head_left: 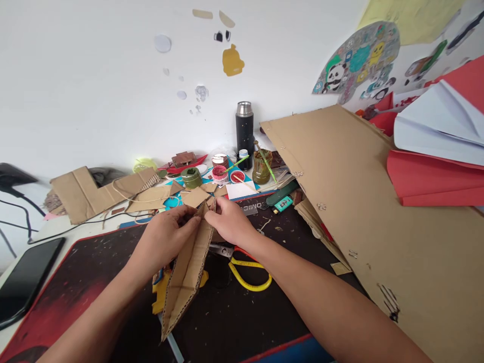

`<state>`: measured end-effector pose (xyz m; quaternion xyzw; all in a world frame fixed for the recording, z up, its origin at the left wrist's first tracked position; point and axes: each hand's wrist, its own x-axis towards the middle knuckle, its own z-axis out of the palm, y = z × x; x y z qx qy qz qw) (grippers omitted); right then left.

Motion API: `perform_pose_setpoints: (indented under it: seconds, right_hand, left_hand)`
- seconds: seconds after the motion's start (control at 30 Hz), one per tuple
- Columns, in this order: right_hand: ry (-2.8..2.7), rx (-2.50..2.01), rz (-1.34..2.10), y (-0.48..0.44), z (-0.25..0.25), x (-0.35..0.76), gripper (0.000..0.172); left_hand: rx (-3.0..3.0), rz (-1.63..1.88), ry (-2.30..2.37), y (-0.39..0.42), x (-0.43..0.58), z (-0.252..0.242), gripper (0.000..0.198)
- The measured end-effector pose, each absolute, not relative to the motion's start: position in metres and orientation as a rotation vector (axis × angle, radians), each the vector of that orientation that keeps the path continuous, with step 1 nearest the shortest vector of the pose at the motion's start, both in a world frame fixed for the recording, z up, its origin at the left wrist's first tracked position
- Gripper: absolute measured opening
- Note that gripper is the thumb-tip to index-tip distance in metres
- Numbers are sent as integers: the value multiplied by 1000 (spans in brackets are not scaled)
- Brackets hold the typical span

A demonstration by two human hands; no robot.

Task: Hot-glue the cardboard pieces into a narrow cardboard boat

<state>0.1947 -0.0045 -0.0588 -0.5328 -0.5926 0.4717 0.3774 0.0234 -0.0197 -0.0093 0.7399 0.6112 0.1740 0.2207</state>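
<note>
Folded cardboard slants over the desk, its long axis running toward you and leftward from the far end your right hand pinches, your left hand gripping its left edge nearby.

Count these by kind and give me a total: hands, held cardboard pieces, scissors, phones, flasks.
Hands: 2 (left hand, right hand)
Held cardboard: 1
Scissors: 1
Phone: 1
Flask: 1
Total: 6
</note>
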Motion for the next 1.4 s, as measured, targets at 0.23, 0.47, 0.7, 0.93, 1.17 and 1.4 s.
perform_pose_setpoints:
  seconds: [0.23,0.47,0.7,0.93,1.17,1.4]
  right_hand:
    - [-1512,-1352,1206,-4,-59,195,7]
    - [-1511,-1347,1218,-4,-60,195,4]
    - [-1527,-1344,1199,-5,-59,195,5]
    - [-1534,-1344,1193,-4,-61,194,4]
    - [-1552,-1350,1170,-5,-62,194,5]
    - [-1561,-1370,1138,-6,-59,195,12]
  left_hand:
    - [2056,486,1693,-19,24,-11,36]
    - [2053,494,1680,-19,23,-11,35]
    - [2049,465,1707,-20,25,-6,38]
    - [2038,479,1707,-20,26,-7,37]
    - [2033,491,1691,-20,26,-7,38]
    - [2024,505,1694,-19,27,-6,37]
